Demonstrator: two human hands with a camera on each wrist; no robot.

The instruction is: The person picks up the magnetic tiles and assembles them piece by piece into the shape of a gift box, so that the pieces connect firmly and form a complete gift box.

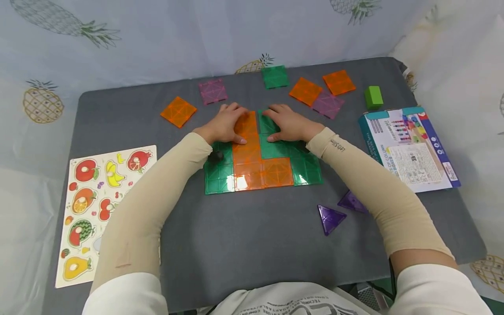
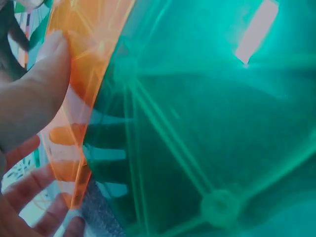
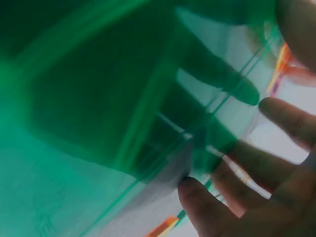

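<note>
Translucent green and orange magnetic tiles lie edge to edge in a flat block mid-table. My left hand (image 1: 226, 122) touches the upper orange tile (image 1: 249, 124), its thumb pointing inward over the orange column. Across a thin gap, my right hand (image 1: 289, 122) lies at the upper green tile (image 1: 265, 127), thumb near its lower part. In the left wrist view, the thumb (image 2: 49, 84) is against an orange tile (image 2: 98, 29), with spread fingers below. A green tile (image 3: 89, 98) fills much of the right wrist view, with fingertips along its edge. Below sit green tiles (image 1: 219, 179) and orange tiles (image 1: 277, 172).
Loose tiles lie behind: orange (image 1: 178, 112), purple (image 1: 213, 91), green (image 1: 275, 77), and several at right. Purple triangles (image 1: 330, 218) lie near the right forearm. A fruit puzzle board (image 1: 114, 153) is at left; a box (image 1: 413, 151) and green block (image 1: 373, 97) are at right.
</note>
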